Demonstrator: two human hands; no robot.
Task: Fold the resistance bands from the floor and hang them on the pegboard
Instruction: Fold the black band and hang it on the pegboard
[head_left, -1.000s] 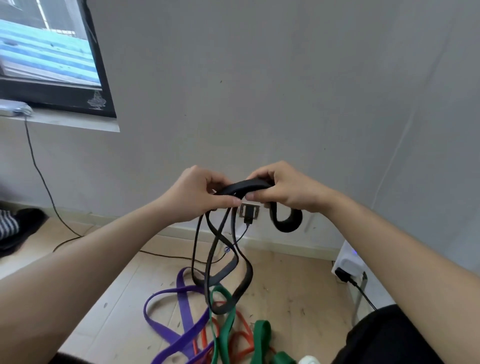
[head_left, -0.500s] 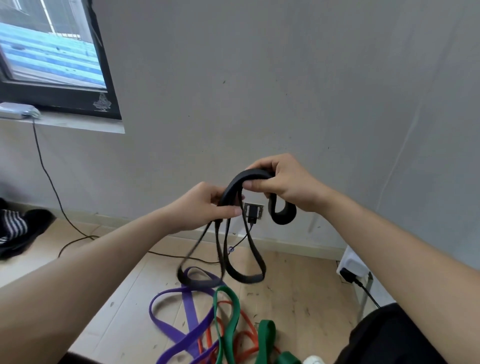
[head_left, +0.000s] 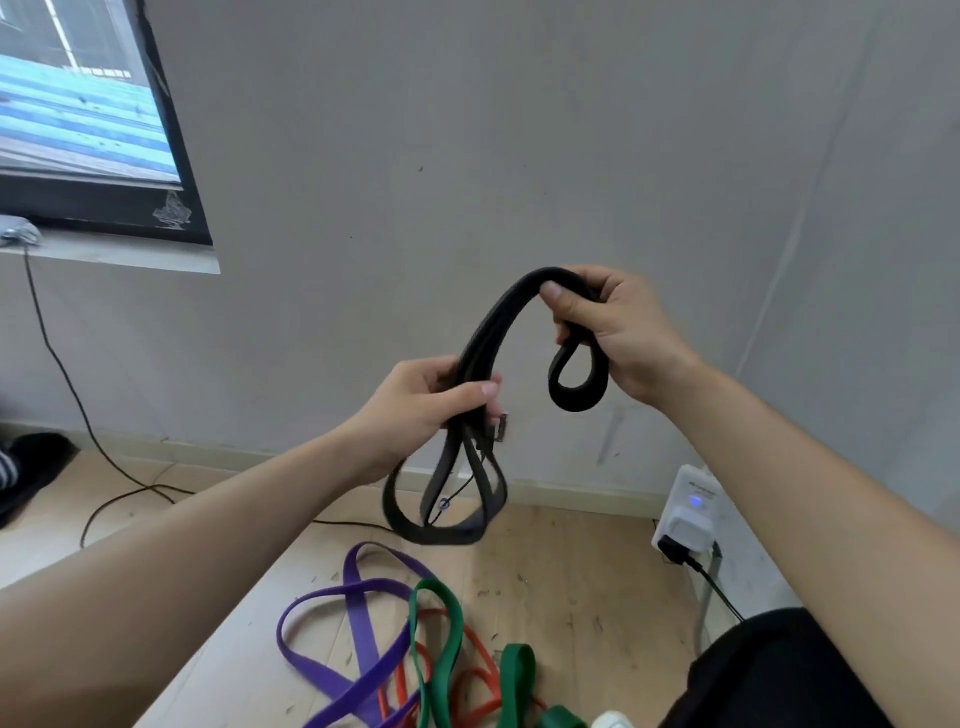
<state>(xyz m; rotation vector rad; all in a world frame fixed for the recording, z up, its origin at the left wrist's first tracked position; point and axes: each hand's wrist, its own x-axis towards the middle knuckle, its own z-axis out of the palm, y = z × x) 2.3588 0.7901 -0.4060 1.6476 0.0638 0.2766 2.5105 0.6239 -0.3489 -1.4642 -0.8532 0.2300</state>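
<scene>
Head view, the only one I have. The black band (head_left: 480, 358) is off the floor, held in the air in front of the grey wall (head_left: 519, 130), gathered into several strands. My left hand (head_left: 421, 405) is closed around the bundled strands at mid-length, thumb across the front. My right hand (head_left: 613, 322) sits higher and to the right, fingers (head_left: 558, 291) pinched shut on the top of the bend, with a short loop hanging just below the palm. Below the left hand the strands open into hanging loops that end above the wooden floor (head_left: 571, 597), not touching it.

On the floor beneath: a purple band (head_left: 358, 623), a green band (head_left: 441, 639) and an orange band (head_left: 478, 675), overlapping in a loose tangle. A white plug-in device (head_left: 688, 512) with a blue light sits low on the right wall. A window (head_left: 78, 114) is at upper left, a black cable (head_left: 57, 364) running down from its sill. I cannot see a pegboard here.
</scene>
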